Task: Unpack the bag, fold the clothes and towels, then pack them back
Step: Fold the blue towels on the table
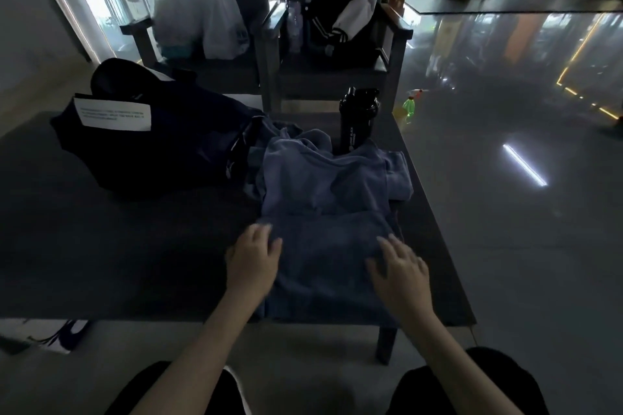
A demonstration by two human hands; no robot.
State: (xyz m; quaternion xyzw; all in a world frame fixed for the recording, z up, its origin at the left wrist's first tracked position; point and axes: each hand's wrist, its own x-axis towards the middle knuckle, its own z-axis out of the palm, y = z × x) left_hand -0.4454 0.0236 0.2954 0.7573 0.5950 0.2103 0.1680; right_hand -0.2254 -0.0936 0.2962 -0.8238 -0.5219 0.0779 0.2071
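Observation:
A blue-purple garment [323, 185] lies spread on the dark low table [135, 263], its near part folded into a flat panel. My left hand [253, 256] rests on the panel's left edge with fingers spread. My right hand [401, 266] presses flat on the panel's right side, fingers straight. A dark bag [151, 145] with a white paper label [113, 114] sits on the table to the left, touching the garment's far left corner.
A black shaker bottle [359, 118] stands on the table just behind the garment. Two dark chairs behind hold white plastic bags [202, 10] and a black jacket [340, 27]. A green spray bottle [409, 108] stands on the glossy floor to the right.

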